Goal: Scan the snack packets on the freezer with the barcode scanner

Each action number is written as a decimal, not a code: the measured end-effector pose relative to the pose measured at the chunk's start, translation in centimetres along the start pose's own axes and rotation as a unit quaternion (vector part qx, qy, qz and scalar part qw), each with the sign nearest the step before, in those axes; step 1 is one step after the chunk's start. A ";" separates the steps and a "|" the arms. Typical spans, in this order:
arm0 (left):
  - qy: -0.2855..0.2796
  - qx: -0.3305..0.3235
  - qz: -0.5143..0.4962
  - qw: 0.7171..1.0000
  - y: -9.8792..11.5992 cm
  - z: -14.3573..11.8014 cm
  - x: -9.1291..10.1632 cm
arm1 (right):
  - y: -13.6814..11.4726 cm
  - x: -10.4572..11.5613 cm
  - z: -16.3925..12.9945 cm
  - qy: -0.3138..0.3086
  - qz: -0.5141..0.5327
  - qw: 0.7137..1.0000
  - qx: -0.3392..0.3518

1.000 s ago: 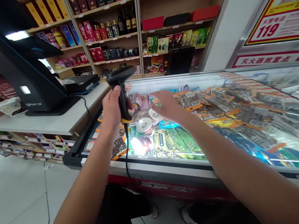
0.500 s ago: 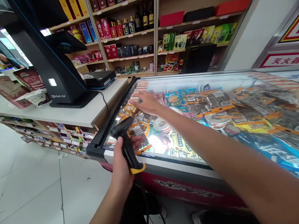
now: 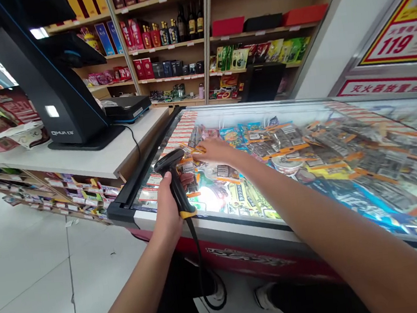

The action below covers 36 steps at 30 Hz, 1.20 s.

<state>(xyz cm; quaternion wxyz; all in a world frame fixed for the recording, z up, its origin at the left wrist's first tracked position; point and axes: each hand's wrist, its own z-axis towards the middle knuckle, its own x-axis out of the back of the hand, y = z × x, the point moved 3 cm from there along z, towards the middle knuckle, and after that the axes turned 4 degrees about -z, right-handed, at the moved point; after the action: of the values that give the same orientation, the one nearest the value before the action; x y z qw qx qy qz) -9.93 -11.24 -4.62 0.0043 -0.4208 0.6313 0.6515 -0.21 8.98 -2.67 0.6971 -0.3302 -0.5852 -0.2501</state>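
Note:
My left hand (image 3: 166, 199) is wrapped round the handle of a black-and-yellow barcode scanner (image 3: 177, 187), its head tilted up to the left and its cord hanging down. Farther forward, my right hand (image 3: 215, 150) reaches over the glass top of a chest freezer (image 3: 234, 222). Its fingers are curled and pinch the edge of an orange-trimmed snack packet (image 3: 189, 151). Part of that packet is hidden behind the scanner and fingers. Several similar packets (image 3: 285, 137) with barcodes lie spread to the right on the glass.
A checkout terminal (image 3: 71, 107) and a flat black scale (image 3: 127, 105) stand on the white counter (image 3: 109, 160) at left. Behind are shelves (image 3: 166, 48) of boxes and bottles. Red-and-white signs (image 3: 392, 85) hang at right. The scanner's cord (image 3: 204, 282) loops near my feet.
My right hand has gone from spread fingers over the packets to curled fingers on one. Packets have shifted off the striped label strip at the freezer's left. The view has turned slightly right.

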 end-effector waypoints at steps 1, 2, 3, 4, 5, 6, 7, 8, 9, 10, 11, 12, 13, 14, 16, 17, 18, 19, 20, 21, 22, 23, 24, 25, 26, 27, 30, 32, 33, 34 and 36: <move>0.001 -0.001 0.005 1.000 -0.1 0.1 -0.2 | 0.5 0.1 -1.2 0.009 -0.002 1.000 -0.010; 0.001 -0.003 0.009 1.000 -0.2 0.2 -0.3 | 0.9 0.1 -2.3 0.016 -0.001 1.000 -0.017; -0.002 -0.007 0.013 1.000 -0.2 0.4 -0.5 | 1.2 0.1 -3.4 0.020 0.004 1.000 -0.021; -0.006 -0.011 0.019 1.000 -0.3 0.6 -0.6 | 1.4 0.0 -4.3 0.022 0.011 0.999 -0.022; -0.011 -0.015 0.026 0.999 -0.4 0.7 -0.7 | 1.6 -0.1 -5.2 0.024 0.020 0.999 -0.020; -0.015 -0.019 0.035 0.999 -0.4 0.9 -0.8 | 1.8 -0.1 -5.9 0.028 0.033 0.999 -0.014; -0.018 -0.022 0.045 0.999 -0.4 1.0 -0.9 | 1.9 -0.1 -6.4 0.034 0.050 0.998 -0.005; -0.020 -0.025 0.058 0.998 -0.3 1.0 -1.0 | 2.0 -0.1 -6.8 0.044 0.072 0.996 0.003; -0.023 -0.028 0.073 0.997 -0.2 1.0 -1.1 | 2.1 0.1 -7.2 0.061 0.098 0.993 0.008; -0.029 -0.033 0.088 0.995 0.0 1.0 -1.2 | 2.3 0.3 -7.4 0.082 0.126 0.989 0.009; -0.038 -0.038 0.104 0.993 0.3 1.0 -1.5 | 2.5 0.7 -7.6 0.105 0.157 0.982 0.007; -0.050 -0.044 0.119 0.991 0.6 1.0 -1.8 | 2.8 1.0 -7.8 0.122 0.194 0.973 0.002; -0.066 -0.049 0.130 0.988 0.9 1.0 -2.3 | 3.2 1.4 -7.9 0.131 0.238 0.962 -0.005; -0.083 -0.053 0.136 0.986 1.3 1.0 -2.9 | 3.7 1.8 -8.1 0.131 0.291 0.948 -0.013; -0.119 -0.053 0.143 0.981 1.8 1.4 -4.5 | 4.8 2.7 -8.4 0.115 0.404 0.907 -0.025; -0.138 -0.053 0.142 0.979 2.0 1.7 -5.6 | 5.4 3.3 -8.6 0.111 0.455 0.883 -0.025; -0.159 -0.052 0.141 0.976 2.3 2.1 -6.8 | 6.1 3.9 -8.8 0.111 0.496 0.861 -0.024; -0.180 -0.053 0.136 0.973 2.5 2.6 -8.2 | 6.8 4.5 -9.0 0.118 0.526 0.842 -0.023; -0.199 -0.055 0.127 0.970 2.7 3.2 -9.6 | 7.5 5.0 -9.1 0.126 0.546 0.828 -0.024; -0.216 -0.056 0.116 0.968 2.9 3.8 -11.1 | 8.3 5.5 -9.3 0.133 0.561 0.817 -0.030; -0.232 -0.050 0.109 0.965 3.0 4.5 -12.5 | 9.0 5.8 -9.4 0.141 0.574 0.805 -0.043; -0.250 -0.042 0.102 0.962 3.0 5.1 -13.9 | 9.6 6.0 -9.4 0.151 0.588 0.793 -0.060; -0.270 -0.033 0.096 0.958 2.9 5.7 -15.2 | 10.2 6.2 -9.5 0.168 0.603 0.775 -0.081; -0.290 -0.024 0.092 0.952 2.7 6.2 -16.2 | 10.8 6.2 -9.5 0.187 0.621 0.754 -0.102; -0.304 -0.016 0.089 0.948 2.3 6.7 -17.0 | 11.2 6.3 -9.5 0.205 0.640 0.730 -0.121; -0.316 -0.007 0.091 0.945 1.9 7.1 -17.5 | 11.5 6.3 -9.5 0.219 0.658 0.708 -0.135; -0.348 0.027 0.114 0.930 0.0 7.5 -17.4 | 11.9 6.6 -9.5 0.229 0.701 0.664 -0.126; -0.390 0.048 0.132 0.910 -1.3 6.9 -16.7 | 12.1 7.0 -9.6 0.239 0.710 0.655 -0.100; -0.416 0.055 0.140 0.897 -1.8 6.4 -16.4 | 12.4 7.2 -9.7 0.251 0.706 0.656 -0.091; -0.440 0.059 0.148 0.884 -2.1 5.8 -16.2 | 12.8 7.5 -9.7 0.266 0.698 0.659 -0.087; -0.478 0.065 0.167 0.860 -2.6 4.7 -16.0 | 13.7 7.8 -9.9 0.298 0.669 0.675 -0.090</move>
<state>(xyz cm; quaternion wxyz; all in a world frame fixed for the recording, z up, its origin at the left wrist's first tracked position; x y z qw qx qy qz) -0.74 1.54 1.37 0.2240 0.0556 0.6538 0.7206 17.74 10.78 1.71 0.7824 -0.6026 0.0563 0.1471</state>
